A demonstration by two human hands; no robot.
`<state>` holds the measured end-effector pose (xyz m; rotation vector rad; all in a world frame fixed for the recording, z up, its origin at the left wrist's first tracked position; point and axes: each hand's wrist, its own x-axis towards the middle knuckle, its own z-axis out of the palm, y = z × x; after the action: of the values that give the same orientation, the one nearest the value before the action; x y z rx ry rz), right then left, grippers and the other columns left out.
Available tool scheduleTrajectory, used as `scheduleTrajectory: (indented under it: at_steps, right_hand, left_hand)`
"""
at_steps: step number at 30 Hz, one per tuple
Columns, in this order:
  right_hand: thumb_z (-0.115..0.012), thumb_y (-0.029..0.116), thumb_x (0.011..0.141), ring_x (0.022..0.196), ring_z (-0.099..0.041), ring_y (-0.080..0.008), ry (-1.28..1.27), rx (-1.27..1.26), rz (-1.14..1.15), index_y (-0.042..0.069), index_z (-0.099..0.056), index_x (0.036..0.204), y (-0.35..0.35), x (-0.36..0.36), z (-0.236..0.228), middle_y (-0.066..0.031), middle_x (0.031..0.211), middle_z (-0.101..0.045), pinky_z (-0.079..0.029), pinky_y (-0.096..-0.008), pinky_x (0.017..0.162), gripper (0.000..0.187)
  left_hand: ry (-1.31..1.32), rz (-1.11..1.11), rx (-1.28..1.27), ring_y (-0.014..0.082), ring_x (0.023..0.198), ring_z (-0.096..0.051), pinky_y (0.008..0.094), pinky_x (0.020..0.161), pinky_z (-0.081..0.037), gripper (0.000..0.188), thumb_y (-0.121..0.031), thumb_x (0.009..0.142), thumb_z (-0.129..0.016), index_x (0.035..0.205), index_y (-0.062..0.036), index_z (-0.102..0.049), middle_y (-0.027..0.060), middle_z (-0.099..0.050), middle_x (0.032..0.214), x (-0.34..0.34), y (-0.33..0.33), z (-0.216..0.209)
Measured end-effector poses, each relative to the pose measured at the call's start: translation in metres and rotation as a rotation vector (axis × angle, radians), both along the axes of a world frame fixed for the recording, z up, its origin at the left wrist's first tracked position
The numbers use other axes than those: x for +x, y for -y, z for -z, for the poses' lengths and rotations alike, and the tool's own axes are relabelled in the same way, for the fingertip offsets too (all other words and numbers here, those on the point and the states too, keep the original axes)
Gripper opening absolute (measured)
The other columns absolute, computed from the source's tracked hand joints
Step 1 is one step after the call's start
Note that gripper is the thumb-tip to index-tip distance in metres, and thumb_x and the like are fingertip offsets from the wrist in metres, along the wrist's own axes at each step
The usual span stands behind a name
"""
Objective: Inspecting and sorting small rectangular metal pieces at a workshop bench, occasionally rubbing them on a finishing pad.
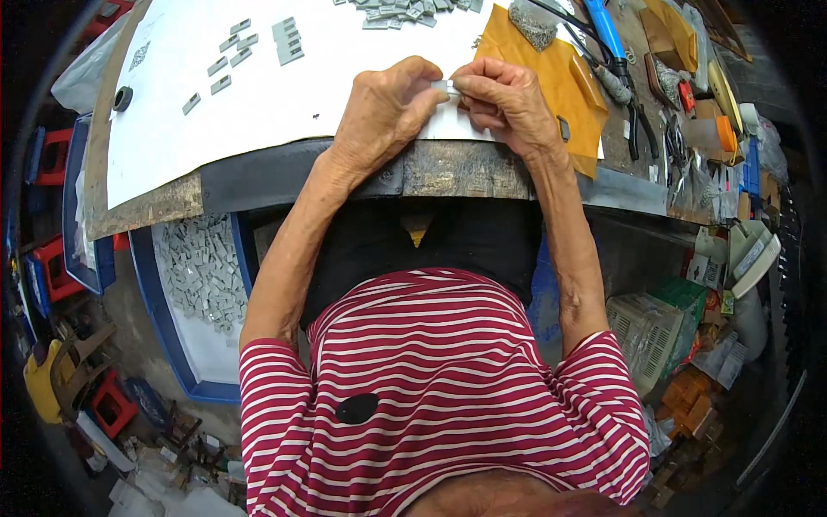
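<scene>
Over the front of the white-covered table, my left hand (pixel 377 110) pinches a small grey rectangular piece (pixel 443 86) between thumb and forefinger. My right hand (pixel 515 102) meets it from the other side, its thumb and fingertips closed at the piece's right end. Whether the right fingers also hold some tiny part is hidden. Similar grey pieces (pixel 241 53) lie loose on the white sheet to the left, near a tight row of them (pixel 289 41). A larger heap of the grey pieces (pixel 405 10) is at the far edge.
An orange-brown envelope (pixel 517 52) lies right of my hands, with a bag of small metal parts (pixel 534 26) on it. Beyond are a blue-handled tool (pixel 606 30) and black-handled pliers (pixel 642 129). A blue tray (pixel 202 388) of grey pieces stands below the table's left side.
</scene>
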<state>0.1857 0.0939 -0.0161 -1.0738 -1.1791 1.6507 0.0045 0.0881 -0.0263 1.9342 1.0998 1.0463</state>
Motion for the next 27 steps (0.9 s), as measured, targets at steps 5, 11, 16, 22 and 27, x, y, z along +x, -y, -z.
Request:
scheduleTrajectory:
  at_steps: [5,11,16,22,27]
  right_hand:
    - [-0.056,0.012,0.084,0.044,-0.04,-0.0018,-0.104,-0.011,-0.048,-0.003,-0.058,0.093,-0.0007,0.0035,0.0016,-0.0037,0.067,-0.055,-0.03,-0.0133,0.037,0.017]
    - [-0.056,0.01,0.084,0.044,-0.038,-0.0012,-0.102,-0.027,-0.039,-0.004,-0.058,0.094,-0.0008,0.0022,0.0021,-0.0047,0.065,-0.054,-0.031,-0.0133,0.037,0.017]
    - [-0.056,0.009,0.083,0.043,-0.037,-0.0011,-0.071,-0.03,-0.014,-0.003,-0.059,0.091,0.0002,-0.0005,-0.0004,-0.0049,0.065,-0.054,-0.03,-0.0137,0.037,0.015]
    - [-0.056,0.007,0.083,0.043,-0.037,-0.0016,-0.016,0.001,0.002,-0.003,-0.058,0.089,0.0013,-0.0024,-0.0017,-0.0045,0.065,-0.054,-0.029,-0.0145,0.037,0.013]
    - [-0.056,0.008,0.082,0.046,-0.04,-0.0021,-0.098,-0.036,0.002,-0.003,-0.059,0.092,0.0027,-0.0016,0.0012,-0.004,0.066,-0.055,-0.031,-0.0148,0.039,0.015]
  left_hand:
    - [-0.007,-0.006,0.041,0.0129,0.069,-0.062,0.0242,0.059,-0.051,0.019,-0.012,0.077,-0.064,0.093,-0.0027,-0.061,0.0076,-0.064,0.075,-0.0007,-0.0011,0.0027]
    - [-0.005,-0.017,0.049,0.012,0.067,-0.061,0.0241,0.058,-0.051,0.018,-0.012,0.078,-0.064,0.093,-0.0028,-0.061,0.0069,-0.064,0.075,-0.0003,-0.0008,0.0023]
    - [-0.027,-0.016,0.033,0.0125,0.066,-0.061,0.0243,0.058,-0.051,0.018,-0.012,0.078,-0.064,0.093,-0.0029,-0.061,0.0074,-0.064,0.075,-0.0001,-0.0001,0.0012]
    - [-0.064,-0.018,0.088,0.014,0.066,-0.062,0.0253,0.057,-0.051,0.019,-0.011,0.077,-0.064,0.094,-0.0019,-0.06,0.009,-0.064,0.075,0.0009,0.0004,0.0024]
    - [-0.066,-0.043,0.066,0.014,0.066,-0.062,0.0252,0.057,-0.051,0.019,-0.011,0.078,-0.064,0.094,-0.0014,-0.06,0.0091,-0.064,0.076,-0.0009,0.0007,0.0011]
